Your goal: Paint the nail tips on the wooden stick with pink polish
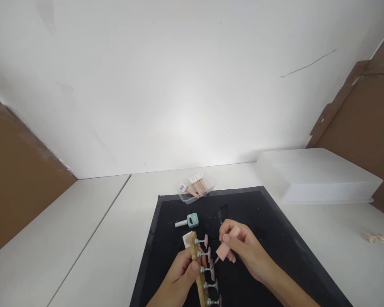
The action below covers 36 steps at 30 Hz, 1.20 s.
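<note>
My left hand (pixel 183 278) is closed around a wooden nail tip holder (pixel 199 281), a strip with several metal stems. Pinkish false nails (pixel 209 254) sit on the stems, facing right. A white bottle (pixel 187 239) shows just behind the strip's upper end; whether my left fingers grip it too is hidden. Between thumb and fingers, my right hand (pixel 240 245) pinches a nail polish brush by its pink cap (pixel 228 245). The brush points down and left, its tip at or very near the nail on the middle stem. Contact is too small to tell.
A teal bottle with a white cap (pixel 193 220) lies on the black mat (pixel 243 204). Behind it, a clear tray (pixel 187 199) holds several pink-capped bottles. A white box (pixel 320 179) stands at right, near small beige rings (pixel 374 238). A white wall (pixel 179 85) rises behind.
</note>
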Motion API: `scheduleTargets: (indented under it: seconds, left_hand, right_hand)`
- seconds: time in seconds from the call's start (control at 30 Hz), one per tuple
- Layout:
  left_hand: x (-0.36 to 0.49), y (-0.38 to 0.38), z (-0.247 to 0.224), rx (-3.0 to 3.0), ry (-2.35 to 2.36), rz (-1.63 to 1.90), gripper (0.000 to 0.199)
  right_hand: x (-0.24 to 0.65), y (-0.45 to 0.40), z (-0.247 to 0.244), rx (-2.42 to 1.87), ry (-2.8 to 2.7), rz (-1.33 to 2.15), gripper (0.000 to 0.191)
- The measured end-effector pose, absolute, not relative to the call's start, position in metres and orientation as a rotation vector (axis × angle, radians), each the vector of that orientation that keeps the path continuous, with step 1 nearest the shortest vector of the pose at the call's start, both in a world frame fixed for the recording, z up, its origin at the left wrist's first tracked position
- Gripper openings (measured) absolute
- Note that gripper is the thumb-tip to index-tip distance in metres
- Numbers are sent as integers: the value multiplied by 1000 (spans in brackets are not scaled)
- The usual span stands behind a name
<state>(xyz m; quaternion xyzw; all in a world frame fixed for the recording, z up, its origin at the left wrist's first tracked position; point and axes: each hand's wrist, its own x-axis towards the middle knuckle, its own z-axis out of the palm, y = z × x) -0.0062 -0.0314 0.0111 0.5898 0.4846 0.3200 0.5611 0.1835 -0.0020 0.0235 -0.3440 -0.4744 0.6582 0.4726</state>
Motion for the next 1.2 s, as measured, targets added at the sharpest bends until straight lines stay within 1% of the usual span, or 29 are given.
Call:
scheduleTargets:
  seconds: [0.17,0.37,0.83,1.07,1.2]
  left_hand:
    - [-7,-31,8,1222,1148,769,68]
    - [-6,-31,6,1153,1178,831,71]
    - [-7,-32,2,1133,1156,858,65]
    - [-6,-31,7,1152,1147,845,68]
    - [-6,-30,6,1160,1149,845,68]
  right_hand:
    - [186,-3,20,-717,-1268,1656,31]
    - [187,-3,21,-691,-1318,1648,31]
    - [186,1,14,-755,-1232,1507,26]
    - [189,-2,20,-634,-1354,1576,30]
    - [187,-4,26,-691,-1374,1553,31]
